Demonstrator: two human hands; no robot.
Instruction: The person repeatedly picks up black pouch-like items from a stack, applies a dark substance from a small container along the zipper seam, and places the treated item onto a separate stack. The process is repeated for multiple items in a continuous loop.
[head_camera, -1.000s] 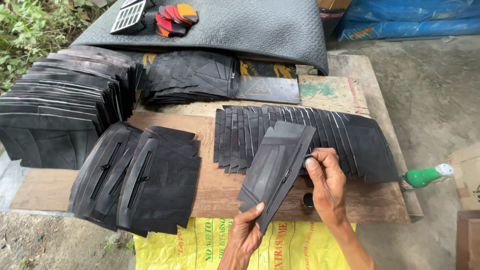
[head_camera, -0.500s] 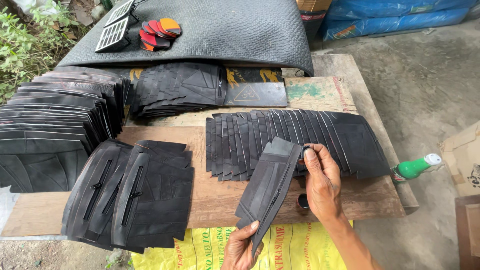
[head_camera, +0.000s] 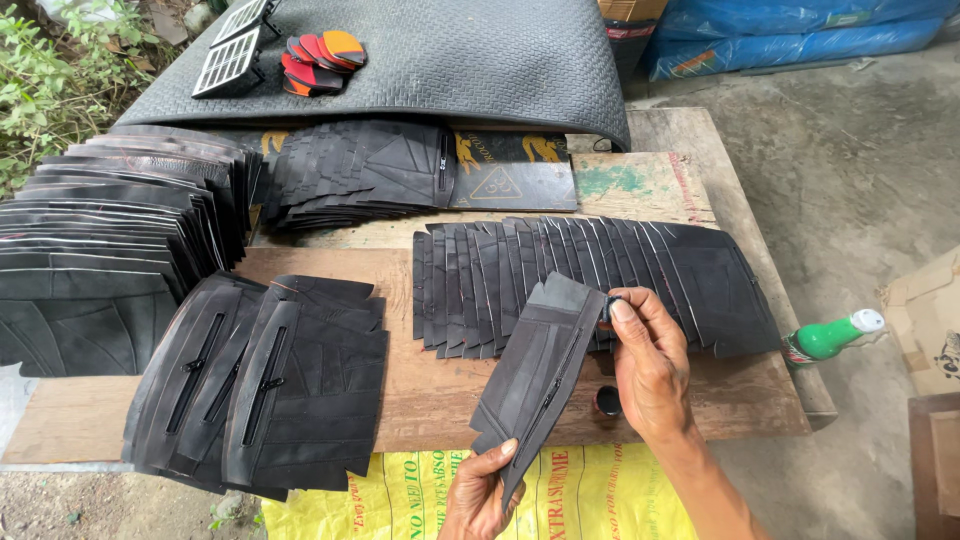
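Black zippered panel (head_camera: 540, 375) now raised slightly nearer, both hands (head_camera: 655, 365) gripping its ends above bench (head_camera: 420, 400).

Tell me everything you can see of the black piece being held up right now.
The black zippered piece looks like thin, matte rubbery sheet, oblong, with a zipper running lengthwise down its middle. It is raised off the wooden board, tilted. The left hand pinches its lower end, and the right hand grips its upper corner.
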